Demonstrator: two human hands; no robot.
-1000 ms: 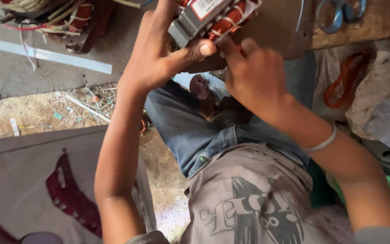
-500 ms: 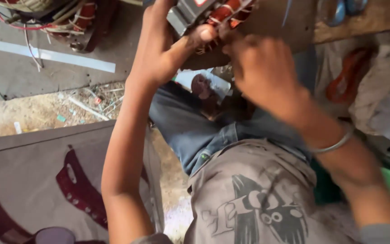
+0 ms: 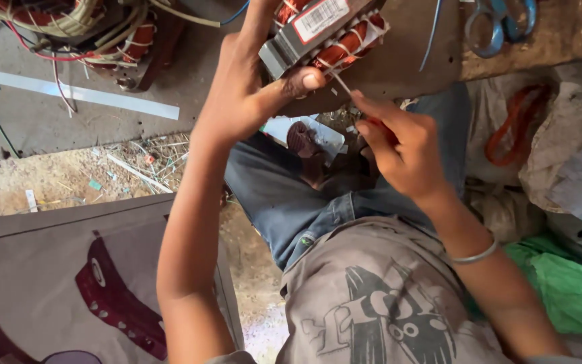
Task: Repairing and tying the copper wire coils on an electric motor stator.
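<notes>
My left hand (image 3: 250,94) grips a motor stator (image 3: 325,34), a grey laminated block with copper-red windings and a white label, at the top of the view. Its thumb presses the lower edge of the block. My right hand (image 3: 399,145) sits just below and right of the stator, pinching a thin white strip (image 3: 340,82) that runs up into the windings, with something red inside the closed fingers. A silver bangle circles the right wrist. Blue jeans and a grey printed shirt fill the lower middle.
A second wound coil with red, yellow and white wires (image 3: 75,27) lies at top left on a grey board. Scissors (image 3: 500,23) rest on the wooden bench at top right. An orange loop (image 3: 513,125), green cloth (image 3: 567,283) and cardboard (image 3: 69,276) lie around.
My right hand has drawn down and away from the stator, now pinching the thin strip. My left hand keeps its hold on the stator.
</notes>
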